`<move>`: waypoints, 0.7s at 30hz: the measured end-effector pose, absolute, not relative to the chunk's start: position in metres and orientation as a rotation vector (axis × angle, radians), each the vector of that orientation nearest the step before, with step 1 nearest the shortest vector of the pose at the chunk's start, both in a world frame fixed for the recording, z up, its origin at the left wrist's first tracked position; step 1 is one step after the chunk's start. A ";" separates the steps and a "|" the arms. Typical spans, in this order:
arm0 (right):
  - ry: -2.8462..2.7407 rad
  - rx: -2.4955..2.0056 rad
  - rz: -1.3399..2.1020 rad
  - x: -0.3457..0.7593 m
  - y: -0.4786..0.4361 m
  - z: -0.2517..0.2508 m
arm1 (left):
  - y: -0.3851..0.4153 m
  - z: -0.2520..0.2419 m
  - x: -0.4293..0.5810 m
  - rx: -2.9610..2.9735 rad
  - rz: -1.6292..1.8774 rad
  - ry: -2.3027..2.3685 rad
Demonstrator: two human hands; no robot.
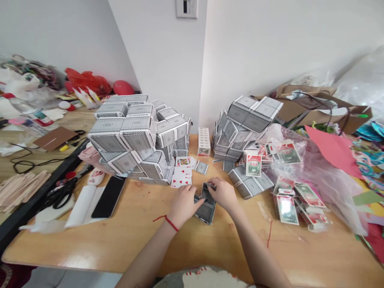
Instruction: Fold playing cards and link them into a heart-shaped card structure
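Observation:
A small open box shape made of grey-backed playing cards (pixel 207 212) stands on the wooden table between my hands. My left hand (pixel 184 204), with a red string at the wrist, grips its left side, the thumb reaching over it. My right hand (pixel 223 194) pinches its upper right edge. Just behind my left hand lie face-up cards (pixel 181 176), and a face-down card (pixel 201 167) is beside them. Large stacks of folded card blocks rise at the left (pixel 135 136) and at the right (pixel 246 124).
Card packs (pixel 286 208) and crumpled clear plastic (pixel 336 200) cover the right side. A clear case (pixel 204 142) stands between the stacks. A black phone (pixel 108 198), scissors (pixel 64 192) and a glue bottle (pixel 96 176) lie at the left. A cardboard box (pixel 318 108) is behind right.

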State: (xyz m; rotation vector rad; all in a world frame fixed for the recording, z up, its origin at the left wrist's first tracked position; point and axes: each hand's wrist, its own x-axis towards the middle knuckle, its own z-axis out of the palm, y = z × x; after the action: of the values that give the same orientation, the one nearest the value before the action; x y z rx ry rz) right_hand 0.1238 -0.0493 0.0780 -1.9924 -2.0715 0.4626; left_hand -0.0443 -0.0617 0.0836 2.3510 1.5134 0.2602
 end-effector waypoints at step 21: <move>-2.223 -1.707 0.778 0.122 -0.042 0.083 | -0.042 0.080 -0.046 2.454 0.109 1.240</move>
State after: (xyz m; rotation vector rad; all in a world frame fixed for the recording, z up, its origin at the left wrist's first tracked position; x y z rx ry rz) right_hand 0.1224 -0.0424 0.0828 -1.7068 -2.2230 0.7776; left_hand -0.0458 -0.0419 0.0803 2.4539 1.2405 0.1087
